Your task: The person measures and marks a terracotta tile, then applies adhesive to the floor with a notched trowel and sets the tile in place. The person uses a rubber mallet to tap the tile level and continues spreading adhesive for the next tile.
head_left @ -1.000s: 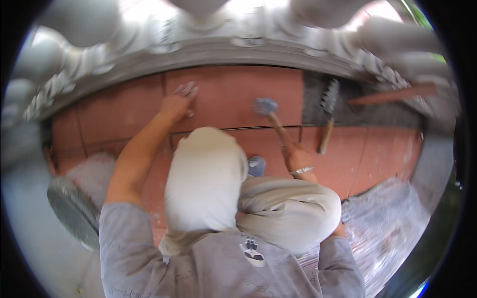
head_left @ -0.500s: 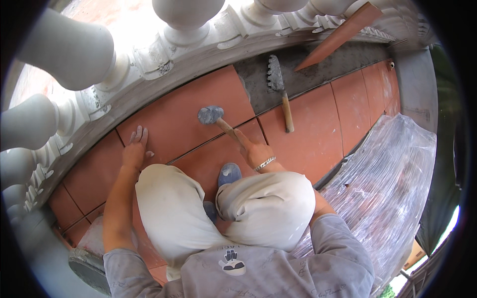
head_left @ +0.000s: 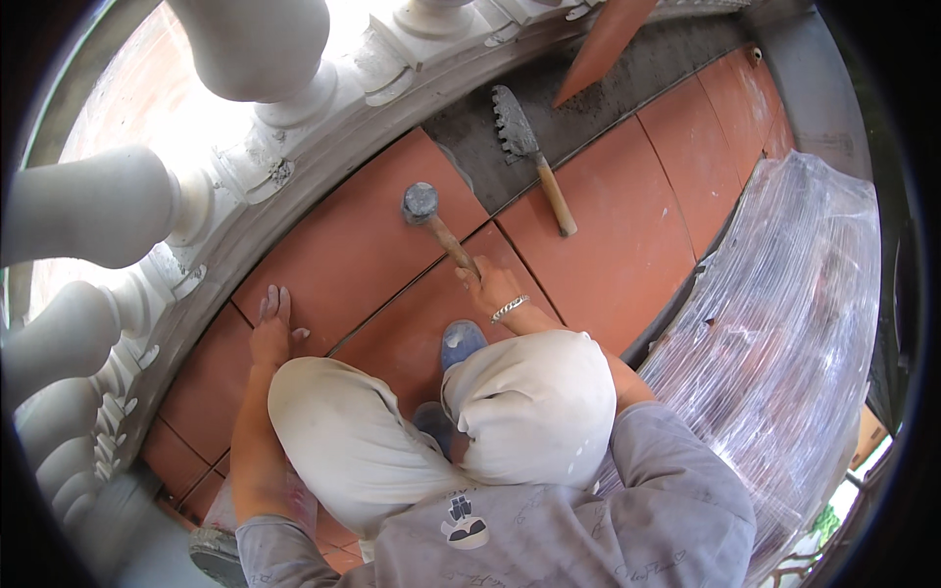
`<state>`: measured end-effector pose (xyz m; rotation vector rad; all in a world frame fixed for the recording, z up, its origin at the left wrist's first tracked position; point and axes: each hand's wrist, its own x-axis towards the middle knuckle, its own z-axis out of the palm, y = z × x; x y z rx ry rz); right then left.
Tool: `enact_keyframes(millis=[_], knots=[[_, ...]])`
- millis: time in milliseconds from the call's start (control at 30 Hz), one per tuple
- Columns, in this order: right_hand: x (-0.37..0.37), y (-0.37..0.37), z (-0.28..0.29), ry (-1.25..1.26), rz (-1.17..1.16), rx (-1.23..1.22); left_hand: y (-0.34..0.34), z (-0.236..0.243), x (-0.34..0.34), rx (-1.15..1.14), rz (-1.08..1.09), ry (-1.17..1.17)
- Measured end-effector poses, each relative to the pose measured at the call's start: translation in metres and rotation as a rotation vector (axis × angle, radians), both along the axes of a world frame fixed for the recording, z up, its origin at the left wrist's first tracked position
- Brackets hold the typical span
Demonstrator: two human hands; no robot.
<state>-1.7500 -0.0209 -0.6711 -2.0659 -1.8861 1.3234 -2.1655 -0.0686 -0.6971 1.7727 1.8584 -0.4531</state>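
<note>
My right hand (head_left: 493, 289), with a chain bracelet at the wrist, is closed around the wooden handle of a mallet (head_left: 420, 202). The mallet's grey head is over a large terracotta tile (head_left: 353, 235) beside the balustrade; whether it touches the surface I cannot tell. My left hand (head_left: 272, 328) rests flat near that tile's left end, fingers stretched out and holding nothing. To the right of the mallet lies a toothed-edge trowel (head_left: 515, 125), its blade on grey mortar (head_left: 578, 118) and its wooden handle over a laid tile.
White balusters (head_left: 108, 208) on a curved base line the left and far side. A terracotta piece (head_left: 600, 49) slants up from the mortar at the far end. Wrapped in clear plastic, a stack (head_left: 774, 333) stands at my right. A bucket-like container (head_left: 221, 554) sits behind my left arm.
The whole view has shifted and turned slightly. The mallet head has tilted and moved a little away from me, still in my right hand. My left hand stays flat on the tile.
</note>
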Motion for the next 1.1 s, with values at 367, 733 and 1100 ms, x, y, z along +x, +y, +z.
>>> enact_keyframes(millis=[367,733,1100], knots=[[0.014,-0.012,0.001,-0.056,0.002,-0.022,0.002,0.002,0.005,0.011,-0.014,0.013],[0.014,0.002,-0.032,-0.045,0.266,0.527,0.0,-0.004,-0.001,0.022,-0.047,-0.008],[0.109,0.156,-0.03,-0.65,-0.222,0.191,0.001,0.004,0.008,-0.007,-0.007,0.026]])
